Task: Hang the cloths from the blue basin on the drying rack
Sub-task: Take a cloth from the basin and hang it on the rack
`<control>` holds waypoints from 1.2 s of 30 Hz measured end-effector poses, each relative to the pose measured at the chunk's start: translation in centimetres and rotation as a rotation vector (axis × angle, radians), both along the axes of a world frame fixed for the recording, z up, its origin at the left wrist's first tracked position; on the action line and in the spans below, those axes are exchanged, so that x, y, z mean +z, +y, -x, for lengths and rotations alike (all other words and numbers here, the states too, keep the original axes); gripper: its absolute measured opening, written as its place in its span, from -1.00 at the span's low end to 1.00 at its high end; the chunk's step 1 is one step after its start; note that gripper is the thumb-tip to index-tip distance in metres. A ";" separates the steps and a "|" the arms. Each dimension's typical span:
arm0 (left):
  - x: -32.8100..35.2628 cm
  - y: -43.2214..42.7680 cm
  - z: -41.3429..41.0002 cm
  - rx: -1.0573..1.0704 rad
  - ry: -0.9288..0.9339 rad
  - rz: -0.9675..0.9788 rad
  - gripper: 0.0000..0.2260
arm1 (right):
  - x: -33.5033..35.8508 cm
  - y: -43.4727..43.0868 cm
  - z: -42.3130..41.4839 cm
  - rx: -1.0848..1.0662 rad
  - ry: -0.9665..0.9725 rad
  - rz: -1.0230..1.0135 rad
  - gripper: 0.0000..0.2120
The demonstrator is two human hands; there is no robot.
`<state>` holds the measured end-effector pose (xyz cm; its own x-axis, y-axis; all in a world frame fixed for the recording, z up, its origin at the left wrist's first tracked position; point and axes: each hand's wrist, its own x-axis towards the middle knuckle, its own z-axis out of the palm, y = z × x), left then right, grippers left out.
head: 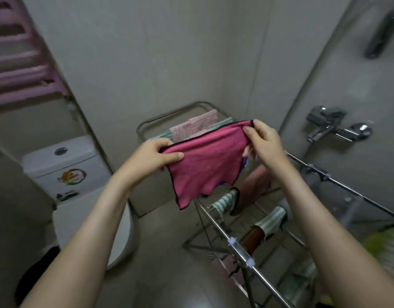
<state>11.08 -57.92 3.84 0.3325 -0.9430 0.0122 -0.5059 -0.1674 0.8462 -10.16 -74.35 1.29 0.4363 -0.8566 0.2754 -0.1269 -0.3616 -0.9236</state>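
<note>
Two bare forearms reach up from the bottom edge toward the drying rack point(216, 223), whose chrome rails run from the lower right away toward the far wall. Above the rack's near-left rail, the hands spread out a pink cloth point(205, 165) with a dark stitched hem. It hangs free in the air and touches no rail.

The left hand point(156, 155) pinches the cloth's upper left corner, thumb on the near face and fingers curled behind. The right hand point(266, 144) pinches the upper right corner between thumb and fingertips, held higher than the left, so the top hem slopes up to the right. The lower edge hangs wavy, its lowest corner just over the rack's left rail. A sliver of purple cloth point(244, 165) shows behind the pink cloth's right edge.

On the rack's lower rails are two green-and-white striped cloths point(225, 202) point(272, 220), a brown cloth point(255, 237) between them, and a dusty pink cloth point(256, 185) further back. At the rack's far end, a pale pink striped cloth point(200, 125) lies over the raised wing.

Left of the rack stands a white toilet cistern point(62, 165) with a colourful sticker point(71, 174) on its front. Right of the rack, a chrome mixer tap point(334, 127) is fixed to the wall. High on the wall, far to the rack's left, is a pink slatted shelf point(20, 63).
</note>
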 end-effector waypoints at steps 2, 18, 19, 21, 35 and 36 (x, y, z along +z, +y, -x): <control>-0.1 -2.4 0.8 -0.096 0.079 0.022 -0.85 | -0.6 -0.8 2.9 -0.122 0.011 0.016 -0.80; -3.5 -15.3 9.0 -0.151 0.177 0.049 -0.78 | -5.4 -0.6 13.4 -0.409 -0.041 -0.262 -0.76; -3.7 -15.9 9.0 -0.139 0.114 0.062 -0.77 | -5.6 -0.7 13.5 -0.375 -0.035 -0.291 -0.75; -3.9 -16.9 8.3 -0.126 0.055 0.061 -0.75 | -6.1 -0.6 13.5 -0.290 -0.034 -0.403 -0.75; -12.2 -23.3 9.1 -0.133 -0.222 -0.308 -0.72 | -14.9 -4.4 10.3 -0.343 0.109 -0.787 -0.54; -12.8 -23.6 9.3 -0.127 -0.212 -0.300 -0.72 | -15.3 -4.9 10.3 -0.365 0.096 -0.798 -0.52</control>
